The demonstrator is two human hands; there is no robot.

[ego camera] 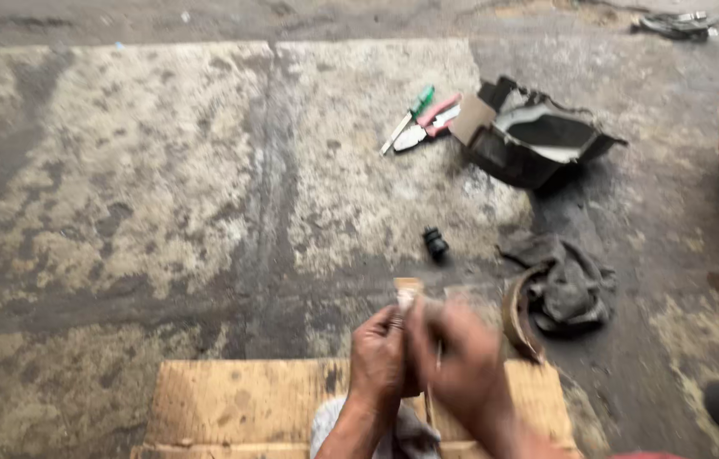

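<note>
I've both hands, left (379,353) and right (453,361), pinched shut around a small part (408,291) (blurred); next wants steady grip.

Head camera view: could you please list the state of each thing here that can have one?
Left hand: closed on a small pale piece.
Right hand: blurred, against the left hand; grip unclear.
Green-handled screwdriver: lying flat on the concrete.
Torn black container: open, ripped apart.
Dark rag: crumpled.
Curved rusty part: on edge beside the rag.
Cardboard sheet: flat under the hands.
</note>
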